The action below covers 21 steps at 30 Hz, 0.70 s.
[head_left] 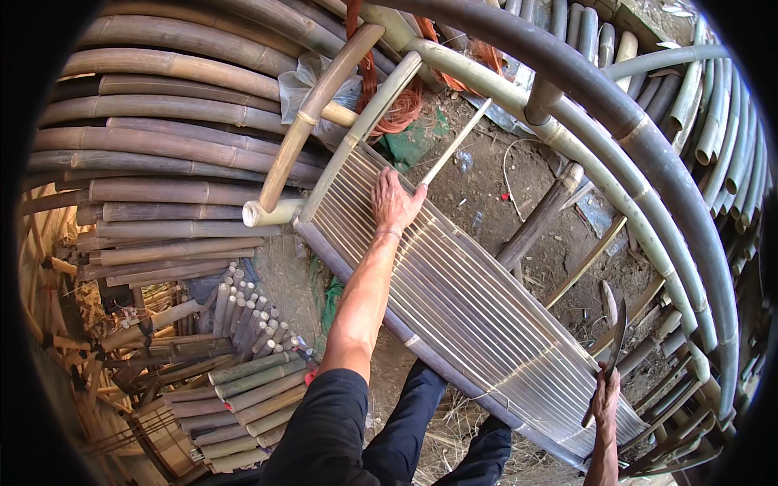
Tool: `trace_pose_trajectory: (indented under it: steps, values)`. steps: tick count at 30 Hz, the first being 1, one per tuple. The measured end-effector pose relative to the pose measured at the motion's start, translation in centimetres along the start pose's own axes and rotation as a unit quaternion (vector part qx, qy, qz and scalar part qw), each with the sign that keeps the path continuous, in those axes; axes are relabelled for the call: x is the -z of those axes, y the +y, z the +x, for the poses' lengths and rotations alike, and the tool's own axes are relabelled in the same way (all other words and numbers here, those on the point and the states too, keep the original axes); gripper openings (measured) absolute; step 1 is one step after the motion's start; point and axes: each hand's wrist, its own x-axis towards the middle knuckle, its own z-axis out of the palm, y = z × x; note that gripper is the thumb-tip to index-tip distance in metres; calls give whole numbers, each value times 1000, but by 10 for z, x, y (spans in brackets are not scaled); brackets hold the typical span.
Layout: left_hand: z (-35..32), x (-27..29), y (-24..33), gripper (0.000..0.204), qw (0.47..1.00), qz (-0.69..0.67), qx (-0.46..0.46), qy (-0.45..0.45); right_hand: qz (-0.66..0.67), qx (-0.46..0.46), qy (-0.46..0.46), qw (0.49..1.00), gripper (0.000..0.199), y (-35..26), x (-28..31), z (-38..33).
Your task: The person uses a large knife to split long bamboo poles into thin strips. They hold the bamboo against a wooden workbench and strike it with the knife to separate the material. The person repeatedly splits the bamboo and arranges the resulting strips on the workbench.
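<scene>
Seen from above, the left hand [395, 200] lies flat, fingers spread, on a slatted bamboo panel [470, 312], beside a thin loose slat [455, 143]. The right hand [604, 398] grips a curved knife [613, 350]. Fitting slats seems underway; trimming probably follows.

A crumpled clear plastic bag [301, 81] lies at about eleven o'clock, caught among the stacked bamboo poles [162, 105]; it is see-through and whitish, with no print that can be made out. No other packages show, and no labels, signs or screens.
</scene>
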Motion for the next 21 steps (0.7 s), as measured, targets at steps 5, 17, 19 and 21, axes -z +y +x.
trace_pose_trajectory:
  steps: [5, 17, 19, 21]
  values:
    - [2, 5, 4, 73, 993, 73, 33, -86, 26, -25, -3, 999, 24, 14, -19, 7]
    - [1, -4, 4, 82, 971, 197, -8, -134, -145, 87, 158, 973, 67, -32, -47, -16]
    - [4, 2, 5, 82, 967, 203, -18, -152, -234, 17, 33, 972, 68, -23, -52, -39]
    - [3, -3, -1, 81, 971, 187, -7, -145, -265, -22, -37, 963, 68, -15, -71, -52]
